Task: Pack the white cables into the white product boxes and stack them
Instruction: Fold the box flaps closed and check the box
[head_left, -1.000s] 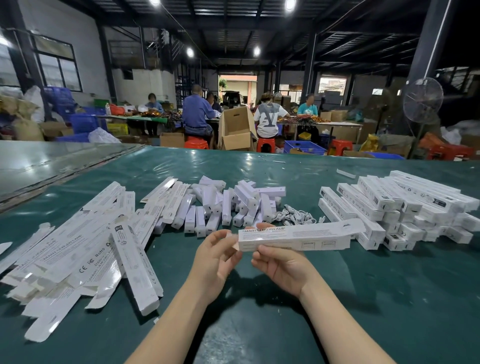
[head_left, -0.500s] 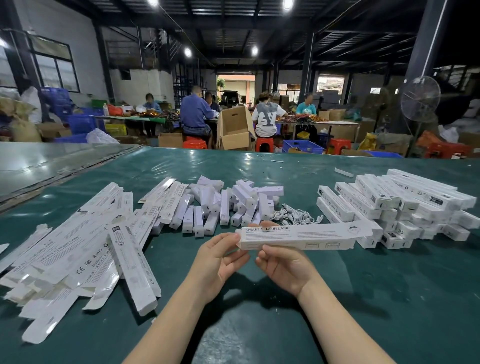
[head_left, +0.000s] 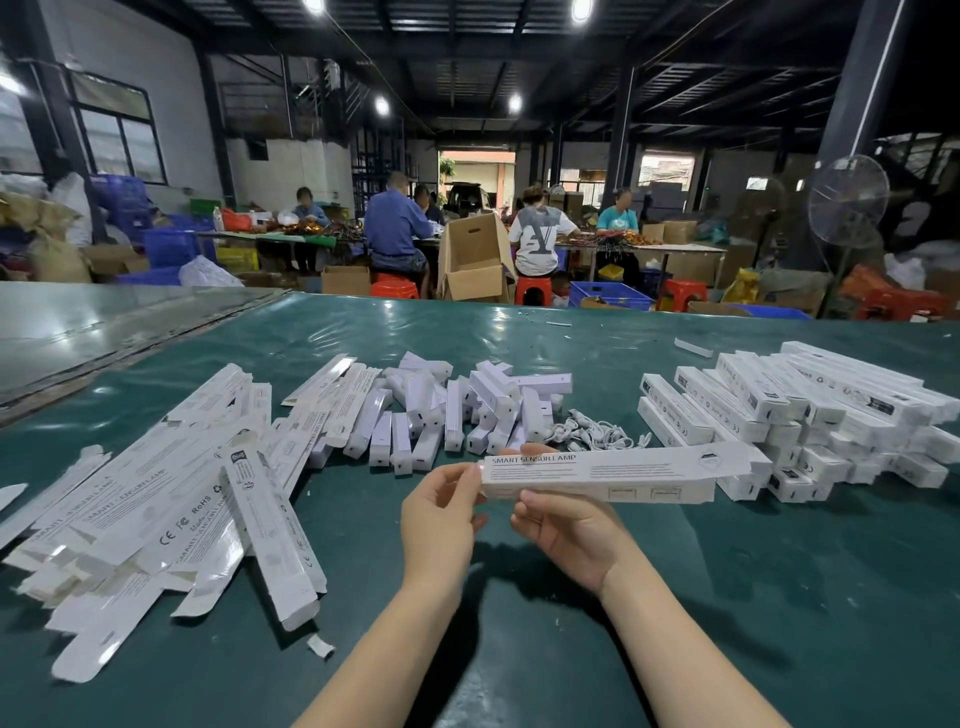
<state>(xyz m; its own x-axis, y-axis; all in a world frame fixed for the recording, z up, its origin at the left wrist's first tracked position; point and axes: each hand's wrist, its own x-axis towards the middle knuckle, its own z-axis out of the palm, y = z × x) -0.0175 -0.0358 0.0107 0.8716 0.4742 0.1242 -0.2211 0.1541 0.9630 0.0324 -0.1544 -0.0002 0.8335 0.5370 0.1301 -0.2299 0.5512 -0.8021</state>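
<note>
I hold a long white product box (head_left: 613, 472) marked "SMART SENSOR LAMP" level above the green table (head_left: 519, 332). My right hand (head_left: 569, 535) grips it from below near its left end. My left hand (head_left: 441, 512) pinches the box's left end with its fingertips. Behind the box lies a small tangle of white cables (head_left: 592, 435). A stack of packed boxes (head_left: 810, 415) rises at the right, touching the held box's far end. Flat unfolded boxes (head_left: 156, 499) spread over the left. Whether the held box's left flap is closed is unclear.
A heap of short white inner boxes (head_left: 457, 410) lies mid-table behind my hands. A paper scrap (head_left: 320, 646) sits near the front left. Several seated people work at tables (head_left: 644, 248) beyond, among cardboard cartons (head_left: 475, 260), crates and a standing fan (head_left: 847, 200).
The held box has risen slightly and turned its printed face toward me. My left hand has moved in from beside the box end and now pinches it.
</note>
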